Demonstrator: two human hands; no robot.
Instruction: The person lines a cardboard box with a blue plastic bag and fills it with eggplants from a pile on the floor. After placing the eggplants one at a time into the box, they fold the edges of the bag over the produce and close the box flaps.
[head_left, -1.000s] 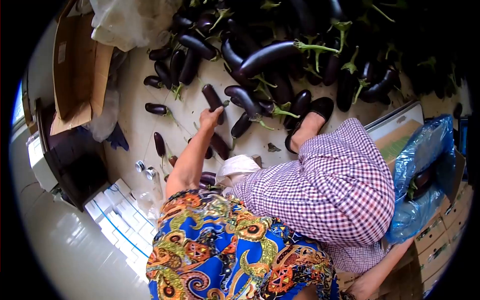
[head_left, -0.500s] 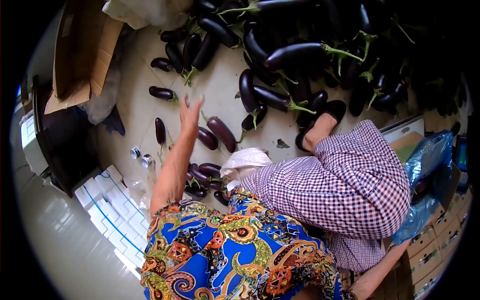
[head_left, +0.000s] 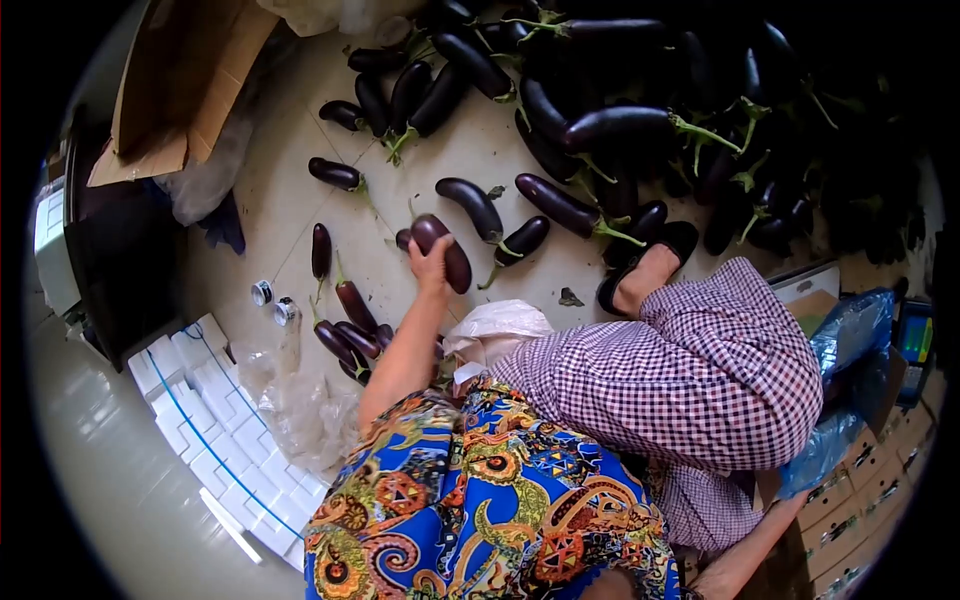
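My left hand [head_left: 430,262] is closed around a plump purple eggplant [head_left: 443,245] over the tiled floor. Part of another eggplant [head_left: 403,239] shows just beyond my fingers. Two dark eggplants [head_left: 470,207] lie to the right of the held one. Below my forearm is a small cluster of eggplants [head_left: 345,343], partly covered by the arm. My right forearm [head_left: 750,553] reaches toward a blue plastic bag [head_left: 835,440] at the lower right; the fingers of that hand are hidden, so its grip does not show.
A large heap of eggplants [head_left: 640,125] fills the upper right. My shoe [head_left: 680,238] stands at its edge. Left are a cardboard box [head_left: 190,75], strapped white boxes [head_left: 215,430], clear plastic [head_left: 315,410] and two small rolls [head_left: 285,311]. Cartons [head_left: 850,520] sit lower right.
My left hand, spread in the air before, has moved right and closed on the purple eggplant. One dark eggplant near the heap now lies farther left and turned. The whole view has shifted slightly.
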